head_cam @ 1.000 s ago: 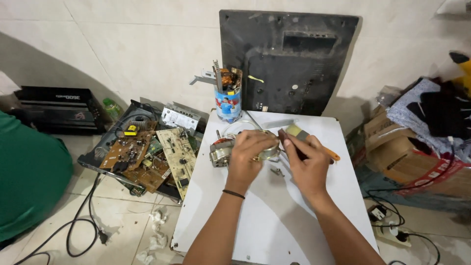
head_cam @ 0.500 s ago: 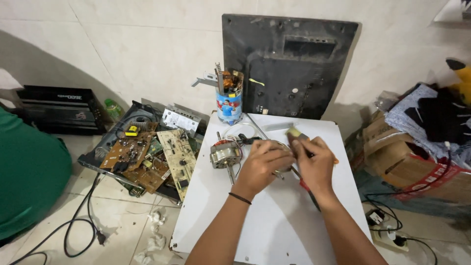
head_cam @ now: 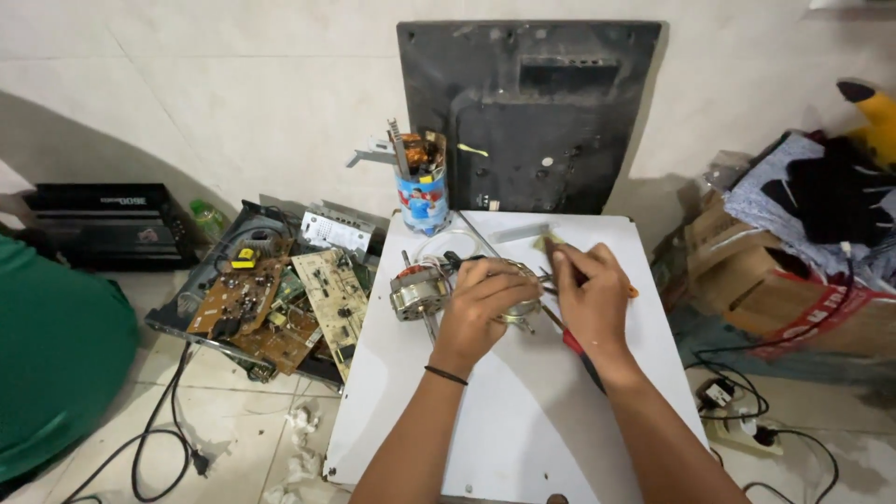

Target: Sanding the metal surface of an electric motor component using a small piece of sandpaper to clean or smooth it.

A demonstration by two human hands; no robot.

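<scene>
Motor [head_cam: 417, 291] lies on white tabletop [head_cam: 523, 420], just left of both hands. Left hand [head_cam: 485, 303] clamps metal part [head_cam: 523, 313] beside motor. Right hand [head_cam: 590, 299] grips red-handled tool [head_cam: 574, 343]. Advice: brace part firmly, keep tool tip seated, clear of wires.

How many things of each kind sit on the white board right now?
Hands: 2, left hand, right hand
Motors: 1, motor
Cups: 1, tool cup
Screwdrivers: 1, screwdriver
Total: 5
</scene>
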